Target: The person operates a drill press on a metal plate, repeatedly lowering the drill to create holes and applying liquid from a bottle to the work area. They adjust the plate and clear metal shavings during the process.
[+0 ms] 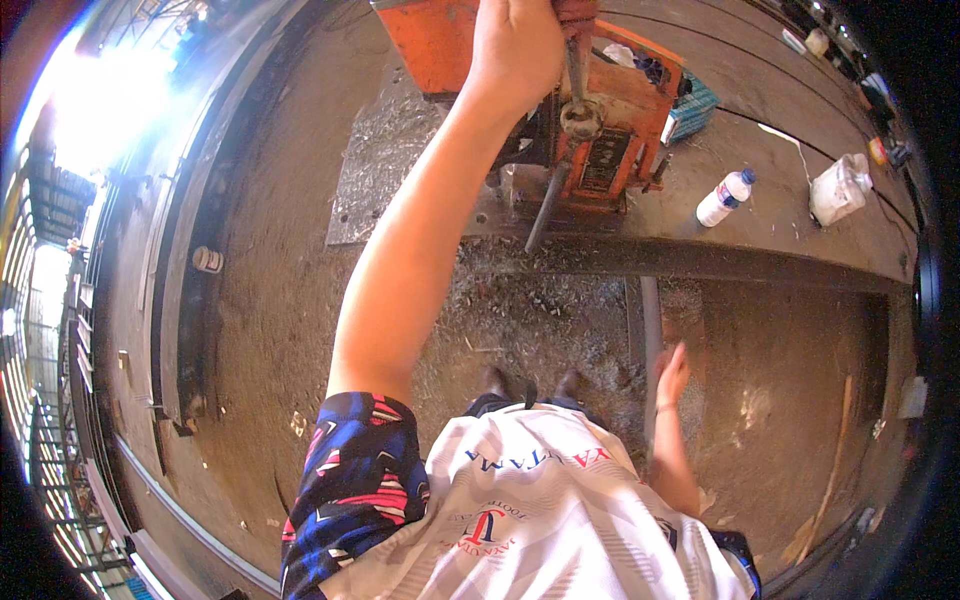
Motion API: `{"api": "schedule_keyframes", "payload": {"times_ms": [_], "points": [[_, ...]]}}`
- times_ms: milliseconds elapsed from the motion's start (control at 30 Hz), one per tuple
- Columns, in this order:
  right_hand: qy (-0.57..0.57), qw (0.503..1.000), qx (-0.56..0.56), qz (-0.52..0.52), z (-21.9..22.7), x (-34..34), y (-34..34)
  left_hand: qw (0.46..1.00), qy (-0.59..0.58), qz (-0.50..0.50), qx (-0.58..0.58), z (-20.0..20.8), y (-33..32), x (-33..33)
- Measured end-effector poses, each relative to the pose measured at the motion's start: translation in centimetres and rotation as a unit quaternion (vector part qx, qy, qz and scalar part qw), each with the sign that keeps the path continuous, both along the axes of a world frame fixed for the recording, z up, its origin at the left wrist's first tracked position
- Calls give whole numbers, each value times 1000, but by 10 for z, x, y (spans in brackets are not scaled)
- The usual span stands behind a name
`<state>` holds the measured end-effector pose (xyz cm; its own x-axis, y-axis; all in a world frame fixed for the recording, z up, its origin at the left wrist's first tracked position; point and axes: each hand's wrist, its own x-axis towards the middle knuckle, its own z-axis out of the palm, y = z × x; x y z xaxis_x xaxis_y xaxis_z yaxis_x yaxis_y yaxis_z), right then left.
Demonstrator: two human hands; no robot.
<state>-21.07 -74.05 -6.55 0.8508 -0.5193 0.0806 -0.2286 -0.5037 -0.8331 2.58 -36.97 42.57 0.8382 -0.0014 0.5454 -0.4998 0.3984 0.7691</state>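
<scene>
My left arm stretches up across the view to an orange machine (600, 170) that looks like a drill press. At the top edge, my left hand (522, 45) is closed on the machine's metal lever (575, 72); its fingertips are partly cut off by the frame. The lever meets a round hub (581, 119), and a second dark rod (548, 205) slants down from it. Low at my right side hangs my right hand (673, 376), empty, its fingers loosely extended and slightly blurred. It is near a dark steel bar (650, 320).
The machine stands by a steel beam (740, 262) and a scuffed metal plate (375, 165). Metal shavings (530, 300) litter the ground near my shoes. To the right are a water bottle (725, 198), a translucent jug (840, 190) and a blue box (690, 110). A white cup-like container (207, 260) lies left.
</scene>
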Motion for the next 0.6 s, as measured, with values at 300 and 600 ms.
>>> {"api": "schedule_keyframes", "payload": {"times_ms": [300, 600], "points": [[485, 869, 54, -86, -149, -278, -36, 999, -24, -25, -20, -7, 22, -6], [316, 893, 316, -54, -147, -171, -13, 994, -63, -85, -22, -19, 50, 15]]}}
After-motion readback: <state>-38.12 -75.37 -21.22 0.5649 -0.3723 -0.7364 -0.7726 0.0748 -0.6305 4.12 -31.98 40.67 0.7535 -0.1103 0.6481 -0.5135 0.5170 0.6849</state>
